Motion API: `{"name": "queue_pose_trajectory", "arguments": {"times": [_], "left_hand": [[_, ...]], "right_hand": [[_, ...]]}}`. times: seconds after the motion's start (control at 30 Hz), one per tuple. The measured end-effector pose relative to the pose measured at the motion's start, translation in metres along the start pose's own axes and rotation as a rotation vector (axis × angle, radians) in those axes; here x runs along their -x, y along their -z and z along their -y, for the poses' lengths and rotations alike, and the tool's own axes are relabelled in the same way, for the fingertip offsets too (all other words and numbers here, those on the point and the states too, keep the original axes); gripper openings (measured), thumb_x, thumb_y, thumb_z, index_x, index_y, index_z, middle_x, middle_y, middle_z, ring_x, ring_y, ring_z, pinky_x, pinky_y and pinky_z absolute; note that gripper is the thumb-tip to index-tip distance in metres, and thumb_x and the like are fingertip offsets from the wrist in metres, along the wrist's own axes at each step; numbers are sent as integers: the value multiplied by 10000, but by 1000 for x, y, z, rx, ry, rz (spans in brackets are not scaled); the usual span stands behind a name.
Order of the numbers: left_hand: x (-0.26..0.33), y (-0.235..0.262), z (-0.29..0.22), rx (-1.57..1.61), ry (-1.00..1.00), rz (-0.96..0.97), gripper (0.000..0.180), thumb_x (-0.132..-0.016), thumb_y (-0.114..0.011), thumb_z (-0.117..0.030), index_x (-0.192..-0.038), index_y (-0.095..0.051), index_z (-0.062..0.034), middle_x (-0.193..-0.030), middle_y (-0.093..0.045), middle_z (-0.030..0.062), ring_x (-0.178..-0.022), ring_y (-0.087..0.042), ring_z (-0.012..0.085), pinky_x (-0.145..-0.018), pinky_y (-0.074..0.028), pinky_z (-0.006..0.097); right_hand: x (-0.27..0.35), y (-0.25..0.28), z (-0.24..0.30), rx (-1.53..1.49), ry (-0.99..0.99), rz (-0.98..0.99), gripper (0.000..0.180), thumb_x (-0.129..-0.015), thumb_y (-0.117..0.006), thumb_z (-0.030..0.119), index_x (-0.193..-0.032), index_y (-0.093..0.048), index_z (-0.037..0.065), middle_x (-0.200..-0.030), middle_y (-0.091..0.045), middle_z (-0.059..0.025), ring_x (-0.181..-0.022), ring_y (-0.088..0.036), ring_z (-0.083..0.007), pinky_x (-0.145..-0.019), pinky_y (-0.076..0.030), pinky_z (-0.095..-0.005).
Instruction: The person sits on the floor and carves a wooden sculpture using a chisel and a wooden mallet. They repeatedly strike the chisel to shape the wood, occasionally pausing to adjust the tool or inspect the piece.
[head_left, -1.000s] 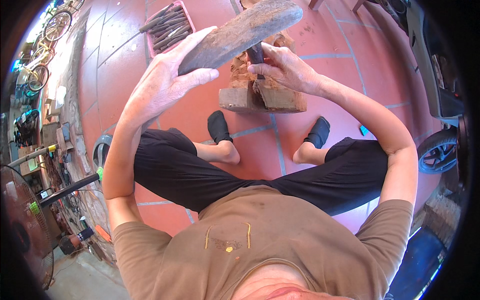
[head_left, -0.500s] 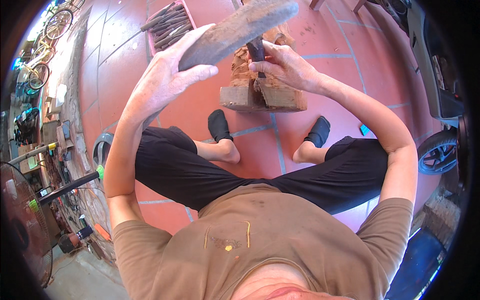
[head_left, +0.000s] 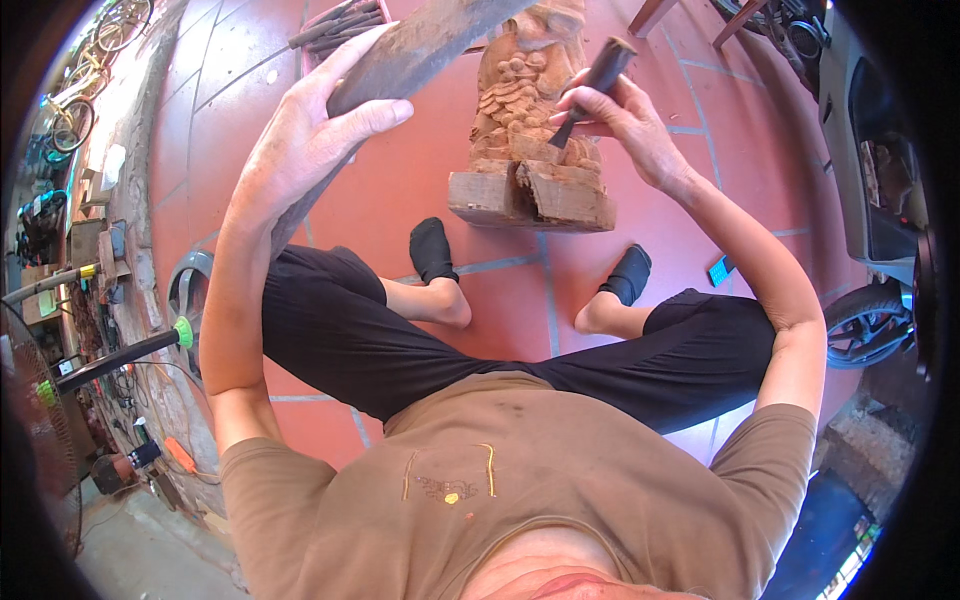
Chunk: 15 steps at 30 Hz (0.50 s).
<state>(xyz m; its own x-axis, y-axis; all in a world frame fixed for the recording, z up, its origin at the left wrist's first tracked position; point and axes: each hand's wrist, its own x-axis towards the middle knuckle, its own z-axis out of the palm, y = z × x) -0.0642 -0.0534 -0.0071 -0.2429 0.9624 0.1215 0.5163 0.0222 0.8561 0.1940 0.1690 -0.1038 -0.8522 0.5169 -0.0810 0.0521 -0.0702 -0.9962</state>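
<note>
A reddish-brown wood carving [head_left: 510, 105] with rounded, layered relief stands on the floor in front of me, on a rough block base split by a gap. My right hand [head_left: 635, 130] pinches a wood chisel [head_left: 606, 68] by its dark handle, at the carving's right side. The chisel leans with its butt up to the right; its blade end is at the carving's lower right, though contact is unclear. In my left hand [head_left: 300, 140] is a long, worn wooden mallet [head_left: 425, 50], slanting up to the right. Its far end leaves the picture.
A pink tray [head_left: 307, 62] of dark-handled tools sits at the upper left. My socked feet rest on red tiles either side of the carving. A small teal object [head_left: 720, 270] lies by my right knee. A motorbike wheel [head_left: 868, 325] stands far right, a fan [head_left: 45, 440] far left.
My right hand has shifted right, and the chisel has gone from near upright to tilted, uncovering more of the carving. The mallet and my left hand have moved slightly left and up.
</note>
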Motion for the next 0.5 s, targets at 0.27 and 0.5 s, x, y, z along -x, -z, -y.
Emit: {"name": "queue_pose_trajectory", "arguments": {"times": [0.27, 0.5], "left_hand": [[3, -13, -48, 50, 162, -151, 677, -872, -715, -112, -1496, -469, -23, -1275, -624, 86, -986, -591, 109, -819, -483, 260], [4, -4, -46, 72, 149, -127, 672, -865, -758, -182, -1478, -500, -84, -1241, -635, 98, -1012, -572, 120, -786, -499, 274]], "right_hand": [[-11, -42, -6, 361, 184, 182, 282, -1018, -633, 262, -1114, -546, 11, -916, -632, -75, -876, -644, -146, -822, -522, -350], [-21, -42, -4, 583, 299, 213, 392, -991, -639, 357, -1010, -509, -12, -831, -615, -222, -777, -606, -374, -727, -461, -459]]}}
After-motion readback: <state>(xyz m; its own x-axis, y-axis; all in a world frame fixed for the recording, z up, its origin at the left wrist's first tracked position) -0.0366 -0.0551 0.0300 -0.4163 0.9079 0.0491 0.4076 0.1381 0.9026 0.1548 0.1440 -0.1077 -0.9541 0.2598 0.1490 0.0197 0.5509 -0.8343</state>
